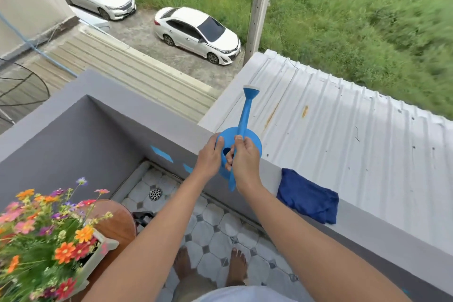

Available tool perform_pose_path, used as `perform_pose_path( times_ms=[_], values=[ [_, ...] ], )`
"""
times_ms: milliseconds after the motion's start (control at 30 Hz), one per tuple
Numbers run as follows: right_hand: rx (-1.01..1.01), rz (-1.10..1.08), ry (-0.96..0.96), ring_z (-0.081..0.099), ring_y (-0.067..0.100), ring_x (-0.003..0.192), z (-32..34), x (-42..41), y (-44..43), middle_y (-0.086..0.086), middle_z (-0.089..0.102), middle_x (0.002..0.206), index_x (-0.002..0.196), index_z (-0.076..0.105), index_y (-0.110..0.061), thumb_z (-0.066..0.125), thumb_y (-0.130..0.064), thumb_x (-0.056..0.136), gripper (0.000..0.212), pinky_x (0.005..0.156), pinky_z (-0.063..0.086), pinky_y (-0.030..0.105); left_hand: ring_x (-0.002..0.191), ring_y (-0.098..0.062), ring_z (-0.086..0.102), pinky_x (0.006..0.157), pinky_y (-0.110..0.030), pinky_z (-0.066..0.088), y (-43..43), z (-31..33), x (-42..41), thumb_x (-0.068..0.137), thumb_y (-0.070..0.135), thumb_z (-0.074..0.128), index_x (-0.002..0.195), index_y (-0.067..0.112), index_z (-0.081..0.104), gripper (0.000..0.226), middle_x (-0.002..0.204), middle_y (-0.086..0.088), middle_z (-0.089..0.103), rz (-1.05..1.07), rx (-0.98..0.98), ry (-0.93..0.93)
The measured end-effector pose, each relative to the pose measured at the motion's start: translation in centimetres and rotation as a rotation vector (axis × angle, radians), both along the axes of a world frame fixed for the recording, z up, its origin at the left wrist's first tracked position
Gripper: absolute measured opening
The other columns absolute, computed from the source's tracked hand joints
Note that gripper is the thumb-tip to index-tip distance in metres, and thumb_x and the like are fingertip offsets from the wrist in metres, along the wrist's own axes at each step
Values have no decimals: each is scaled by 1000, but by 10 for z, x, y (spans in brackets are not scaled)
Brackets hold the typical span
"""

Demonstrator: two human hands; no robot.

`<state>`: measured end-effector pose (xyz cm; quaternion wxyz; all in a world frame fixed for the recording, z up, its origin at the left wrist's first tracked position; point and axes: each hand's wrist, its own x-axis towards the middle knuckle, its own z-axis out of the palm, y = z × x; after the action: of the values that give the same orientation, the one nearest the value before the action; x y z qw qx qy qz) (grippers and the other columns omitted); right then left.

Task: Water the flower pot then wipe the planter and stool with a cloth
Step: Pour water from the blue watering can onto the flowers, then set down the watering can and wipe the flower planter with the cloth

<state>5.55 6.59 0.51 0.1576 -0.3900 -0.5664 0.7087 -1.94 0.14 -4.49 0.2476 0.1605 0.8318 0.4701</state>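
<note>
Watering can (pixel 241 140) spout points away; right hand (pixel 245 159) grips its handle; left hand (pixel 209 157) cups the body.

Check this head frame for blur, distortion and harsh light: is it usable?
Head view: usable. The round blue plastic watering can, left hand and right hand are sharp. Grass at the top right edge smears with blur. Wide-angle bending bows the grey balcony ledge. Light is soft and even, with no hard shadows; the white corrugated metal roof stays readable.
</note>
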Motion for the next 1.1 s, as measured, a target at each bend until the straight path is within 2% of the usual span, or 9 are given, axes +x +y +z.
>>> perform_pose_path(
  times_ms=[100, 367, 533, 600, 733, 833, 900, 1000, 1100],
  values=[
    [-28, -53, 2, 38, 13, 49, -4, -9, 3, -3, 39, 57, 81, 40, -15, 40, -27, 107, 29, 42, 36, 27, 77, -20, 58, 67, -28, 43, 7, -1, -10, 104, 43, 28, 112, 22, 57, 37, 89, -7, 65, -49, 15, 8],
    [95, -46, -121, 52, 15, 58, -7, -15, 4, 3, 52, 71, 87, 50, -14, 40, -34, 106, 29, 60, 51, 33, 79, -14, 61, 68, -25, 40, 5, -8, -25, 103, 45, 28, 122, 28, 53, 36, 87, 4, 64, -148, 12, 22],
    [261, -26, -140, 53, 12, 62, -8, 7, 25, 1, 55, 71, 81, 56, -10, 41, -33, 106, 37, 60, 45, 22, 131, -16, 49, 102, -24, 38, 6, 12, -25, 102, 39, 40, 142, 16, 44, 47, 141, 0, 54, -87, -38, 85],
    [293, -63, -127, 60, 12, 67, -8, 18, 38, -2, 63, 78, 94, 64, -14, 43, -31, 106, 30, 61, 47, 14, 129, -15, 49, 106, -29, 39, 13, 36, -20, 100, 36, 45, 138, 14, 48, 44, 138, 0, 55, 16, 26, 207],
    [352, -153, -168, 64, 20, 80, -23, 51, 72, -1, 67, 87, 103, 66, -20, 47, -21, 102, 19, 69, 51, 22, 103, -10, 56, 89, -21, 45, 42, 86, 12, 96, 27, 54, 117, 11, 59, 27, 110, 1, 63, 52, 249, 461],
    [390, -218, -257, 64, 20, 76, -44, 89, 98, 1, 69, 90, 103, 67, -19, 46, -11, 99, 23, 69, 50, 33, 86, -10, 57, 73, -13, 40, 69, 94, 50, 93, 26, 59, 102, 12, 61, 17, 93, 2, 64, -176, 351, 454],
    [420, -203, -343, 64, 12, 81, -59, 119, 113, -2, 70, 96, 103, 66, -18, 45, -8, 99, 23, 71, 47, 28, 79, -13, 57, 67, -13, 38, 87, 75, 75, 91, 28, 62, 92, 15, 61, 14, 83, 1, 63, -396, 323, 328],
    [392, -120, -486, 65, 17, 87, -82, 158, 127, 4, 70, 95, 104, 67, -16, 44, -2, 98, 27, 75, 50, 34, 76, -13, 55, 68, -27, 48, 102, 17, 108, 83, 34, 65, 87, 19, 57, 17, 80, 3, 59, -625, 126, 209],
    [397, -36, -528, 63, 20, 108, -97, 181, 127, 2, 67, 109, 117, 67, -10, 41, 6, 96, 36, 94, 49, 25, 86, -15, 53, 75, -35, 48, 99, -40, 128, 75, 44, 68, 95, 23, 53, 33, 91, 7, 54, -811, -117, 337]
  ],
)
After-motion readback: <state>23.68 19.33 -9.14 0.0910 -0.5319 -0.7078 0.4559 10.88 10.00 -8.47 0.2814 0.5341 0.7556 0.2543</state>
